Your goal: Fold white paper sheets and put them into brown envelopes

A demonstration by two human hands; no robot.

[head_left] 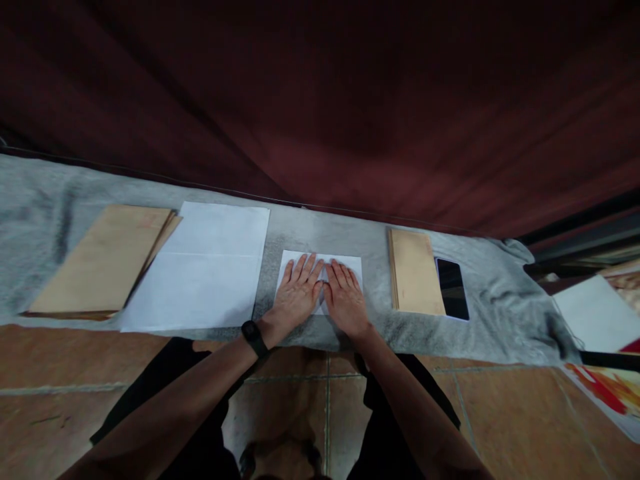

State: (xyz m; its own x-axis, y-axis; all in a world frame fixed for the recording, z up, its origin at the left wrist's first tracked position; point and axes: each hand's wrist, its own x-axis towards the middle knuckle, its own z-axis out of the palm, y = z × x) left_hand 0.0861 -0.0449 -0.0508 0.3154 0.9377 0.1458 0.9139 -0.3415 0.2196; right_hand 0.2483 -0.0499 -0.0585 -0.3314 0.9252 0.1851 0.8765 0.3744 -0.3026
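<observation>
White: paper [321, 308] beneath left hand [299, 289] and right hand [345, 293]; sheets [215, 267] further left. Tan: stack [417, 270] right of both. Mottled grey: cloth [325, 230] around. Dark red: fabric [320, 133] beyond.

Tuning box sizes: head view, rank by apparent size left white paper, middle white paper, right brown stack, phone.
1. Left white paper
2. Middle white paper and right brown stack: unsure, paper partly covered, unranked
3. Phone

Small white sheet [321, 309]: paper, matt, smooth
Large white sheets [207, 270]: paper, matt, faint crease across
Left brown stack [105, 257]: kraft-type paper, matt
Right brown stack [417, 273]: same paper look, smooth
Phone [453, 288]: glossy, glass-like screen
Surface cover [505, 300]: grey cloth, napped, wrinkled
Backdrop [320, 113]: dark red cloth, matt
Floor [525, 413]: tile, dull sheen
</observation>
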